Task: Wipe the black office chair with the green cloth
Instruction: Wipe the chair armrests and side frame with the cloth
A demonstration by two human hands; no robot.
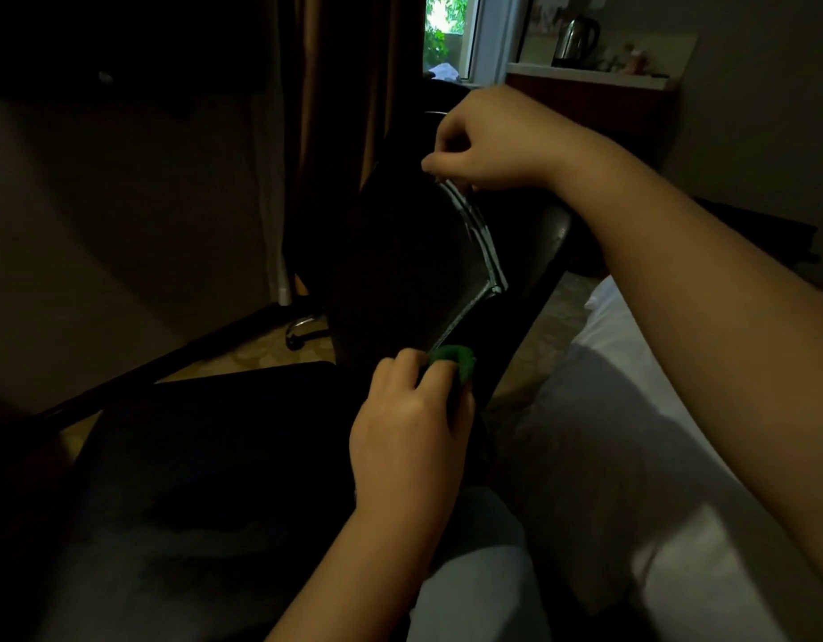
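The black office chair [400, 271] stands in the middle of the dim room, its backrest edge catching light as a pale curved strip. My right hand [488, 141] grips the top of that backrest from above, fingers curled over the edge. Lower down, my left hand [409, 428] holds the bunched green cloth [455, 359] and presses it against the lower end of the backrest edge. Only a small lump of the cloth shows past my fingers. The chair's seat is lost in shadow.
A white bed [655, 433] fills the right side. A brown curtain [344, 108] hangs behind the chair beside a window [446, 34]. A shelf [590, 78] with a kettle [578, 39] stands at the back right. The chair's chrome base and caster [303, 329] rest on the floor.
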